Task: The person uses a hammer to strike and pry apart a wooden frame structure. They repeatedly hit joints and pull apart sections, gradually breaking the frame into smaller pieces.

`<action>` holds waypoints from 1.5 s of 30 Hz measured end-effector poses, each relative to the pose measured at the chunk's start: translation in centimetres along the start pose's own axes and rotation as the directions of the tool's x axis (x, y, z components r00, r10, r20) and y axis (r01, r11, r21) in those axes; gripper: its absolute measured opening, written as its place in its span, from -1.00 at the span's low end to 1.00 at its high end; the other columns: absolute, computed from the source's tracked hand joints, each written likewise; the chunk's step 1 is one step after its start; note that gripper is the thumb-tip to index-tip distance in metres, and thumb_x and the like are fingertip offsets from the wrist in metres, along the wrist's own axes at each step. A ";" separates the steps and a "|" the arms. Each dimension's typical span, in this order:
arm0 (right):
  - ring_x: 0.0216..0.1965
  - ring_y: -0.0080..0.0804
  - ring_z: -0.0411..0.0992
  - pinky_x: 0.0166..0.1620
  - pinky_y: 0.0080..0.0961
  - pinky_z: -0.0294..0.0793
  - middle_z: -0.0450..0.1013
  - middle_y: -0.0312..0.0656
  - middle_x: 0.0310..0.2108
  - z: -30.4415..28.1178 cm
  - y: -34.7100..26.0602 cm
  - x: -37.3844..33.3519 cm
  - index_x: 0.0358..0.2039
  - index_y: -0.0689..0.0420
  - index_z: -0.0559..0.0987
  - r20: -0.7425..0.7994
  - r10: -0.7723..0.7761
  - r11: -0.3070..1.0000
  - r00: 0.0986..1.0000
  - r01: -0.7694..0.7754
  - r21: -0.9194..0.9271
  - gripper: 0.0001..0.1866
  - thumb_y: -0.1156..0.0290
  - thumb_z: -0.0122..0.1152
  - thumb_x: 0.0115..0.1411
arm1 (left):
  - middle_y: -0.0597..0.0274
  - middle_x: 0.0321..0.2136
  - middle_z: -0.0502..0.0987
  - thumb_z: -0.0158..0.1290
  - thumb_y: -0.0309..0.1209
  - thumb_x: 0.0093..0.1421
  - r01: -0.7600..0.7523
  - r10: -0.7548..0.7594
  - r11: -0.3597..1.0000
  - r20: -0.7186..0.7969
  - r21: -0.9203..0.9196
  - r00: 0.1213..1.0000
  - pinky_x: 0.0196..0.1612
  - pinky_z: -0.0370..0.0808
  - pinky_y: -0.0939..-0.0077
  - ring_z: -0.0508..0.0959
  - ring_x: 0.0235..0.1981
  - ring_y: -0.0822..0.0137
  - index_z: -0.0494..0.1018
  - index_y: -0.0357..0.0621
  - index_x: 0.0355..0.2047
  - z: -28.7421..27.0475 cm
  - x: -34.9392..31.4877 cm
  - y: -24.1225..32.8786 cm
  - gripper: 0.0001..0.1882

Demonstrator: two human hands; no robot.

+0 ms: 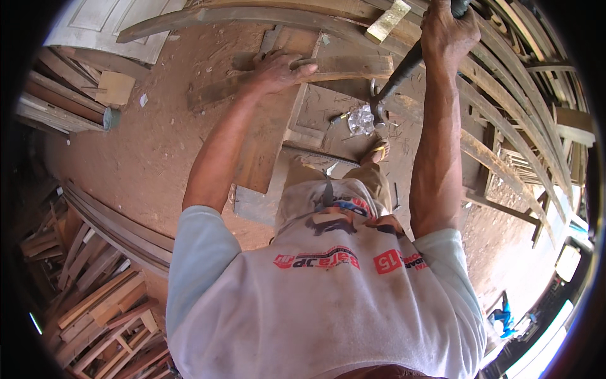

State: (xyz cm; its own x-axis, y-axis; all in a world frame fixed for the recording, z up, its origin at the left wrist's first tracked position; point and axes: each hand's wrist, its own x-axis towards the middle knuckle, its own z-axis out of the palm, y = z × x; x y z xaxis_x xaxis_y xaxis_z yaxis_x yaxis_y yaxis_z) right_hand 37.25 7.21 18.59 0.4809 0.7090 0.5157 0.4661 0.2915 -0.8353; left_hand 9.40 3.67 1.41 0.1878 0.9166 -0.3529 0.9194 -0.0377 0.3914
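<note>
A hammer [404,71] slants through the upper right of the frame, its dark handle running down to a metal head near the upper centre. The handle's far end is cut off by the top edge, and blur keeps the shape of the head hard to read. The right hand [449,38], itself clipped at the top edge, has its fingers closed around the handle; some of the fingertips are hidden.

The left hand [278,71], upper centre left, lies over a wooden strip [353,67] with its fingers loosely spread and the thumb apart. The other fingertips blend into the dark wood, and how firmly they press cannot be told. Hand and wrist hide the middle of the strip.

Below it, a wide reddish-brown plank [268,142] is partly covered by the left forearm. Just beside the hammer head sits a clear plastic bag [361,120], its contents too small to identify. A sandalled foot [377,151] shows below that, the leg mostly hidden by the shirt [328,297]. Stacked timber [113,303] fades into the dark rim at lower left.
</note>
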 end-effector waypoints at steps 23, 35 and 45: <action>-0.68 -0.64 0.34 -0.62 -0.60 0.36 0.39 -0.34 -0.66 -3.5 -3.1 -5.8 -0.43 0.11 0.44 0.258 -0.004 0.926 0.966 -0.094 0.366 -0.66 0.18 0.34 0.31 | -0.01 0.38 0.22 0.35 0.07 0.01 -0.173 0.174 0.892 0.035 0.418 0.984 0.49 0.04 0.09 0.12 0.44 -0.05 0.05 0.05 0.46 0.7 -0.7 -4.6 0.10; -0.55 -0.35 0.28 -0.35 -0.24 0.37 0.26 -0.23 -0.60 -16.9 1.4 -8.7 -0.54 0.09 0.45 0.072 0.210 0.620 0.975 -0.190 0.761 -0.33 -0.18 -0.31 0.45 | 0.10 0.34 0.31 0.24 -0.14 0.21 -0.429 0.346 0.849 0.288 0.310 0.893 0.49 0.08 0.10 0.23 0.38 0.01 0.11 -0.06 0.42 0.5 -3.7 -5.2 -0.15; -0.08 -0.18 0.55 -0.01 -0.32 0.60 0.49 0.08 0.04 -30.6 5.1 -22.6 0.02 0.27 0.49 0.257 0.759 0.526 0.598 -0.796 0.299 -0.38 -0.12 -0.05 0.41 | -0.01 0.33 0.32 0.51 -0.40 -0.18 -0.412 0.368 0.835 0.187 0.365 0.911 0.41 0.30 0.12 0.36 0.32 0.03 0.05 -0.09 0.43 1.4 -4.9 -6.5 0.20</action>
State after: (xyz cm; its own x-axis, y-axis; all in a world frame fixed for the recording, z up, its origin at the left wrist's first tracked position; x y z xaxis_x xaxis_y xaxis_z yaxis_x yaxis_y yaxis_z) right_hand 51.48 -26.94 8.51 0.4508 0.8103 -0.3745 -0.3598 -0.2190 -0.9070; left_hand 3.03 -1.16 -0.59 0.5738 0.7467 -0.3365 0.8164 -0.5542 0.1624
